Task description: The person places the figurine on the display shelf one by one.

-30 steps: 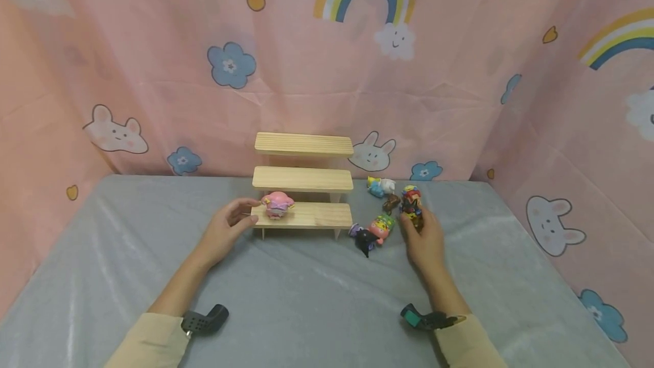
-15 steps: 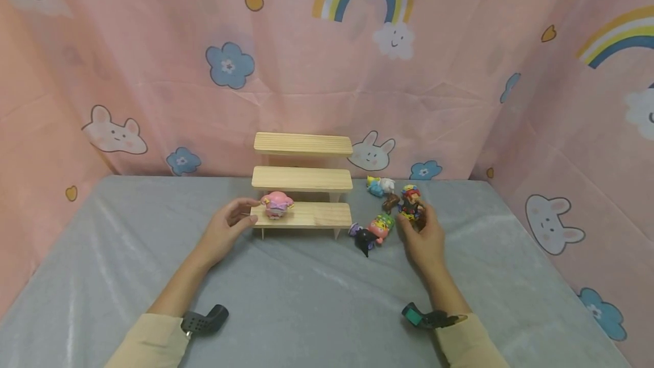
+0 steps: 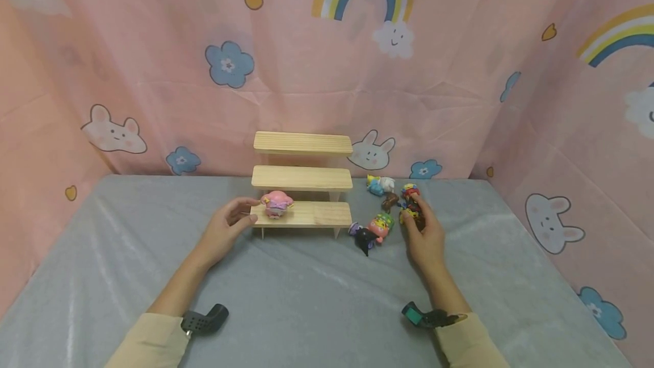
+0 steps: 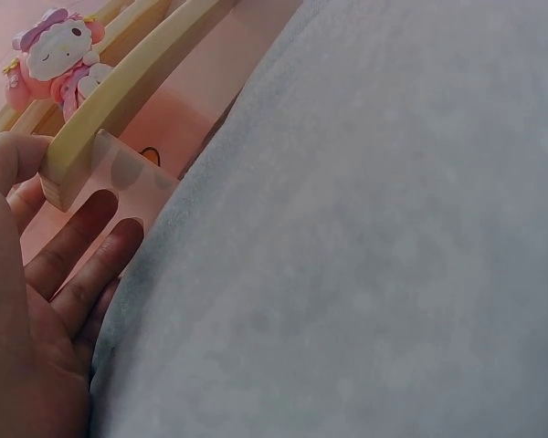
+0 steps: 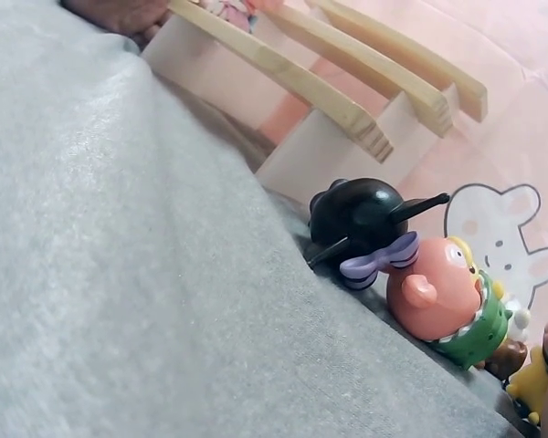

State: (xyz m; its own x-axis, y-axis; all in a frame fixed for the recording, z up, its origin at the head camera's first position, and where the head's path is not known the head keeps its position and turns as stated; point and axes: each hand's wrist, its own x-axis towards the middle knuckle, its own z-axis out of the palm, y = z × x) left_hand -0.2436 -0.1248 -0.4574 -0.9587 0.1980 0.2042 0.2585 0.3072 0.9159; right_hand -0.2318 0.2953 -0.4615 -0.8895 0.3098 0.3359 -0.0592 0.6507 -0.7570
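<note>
On the bottom tier of a three-step wooden display shelf [image 3: 317,216] sits a pink figurine [image 3: 277,204], upright near the left end. My left hand [image 3: 221,236] holds that tier's left end between thumb and index finger, while its other fingers extend below the board in the left wrist view. To the right of the shelf, my right hand [image 3: 428,240] pinches a red, yellow and dark figurine [image 3: 410,189] low at the tabletop; the fingers hide part of it. Left of this hand lie a pink figurine with a green hat [image 5: 438,292] and a black figurine with a purple bow [image 5: 358,219].
A blue, yellow and white figurine [image 3: 378,185] lies at the table's back, with a small brown piece [image 3: 390,202] in front of it. Grey cloth [image 3: 306,300] covers the table. A pink printed curtain [image 3: 306,84] hangs behind and at the sides.
The right index finger has moved up and forward over the red figurine, which has shifted slightly in the fingers. The left hand and the shelf stay where they were.
</note>
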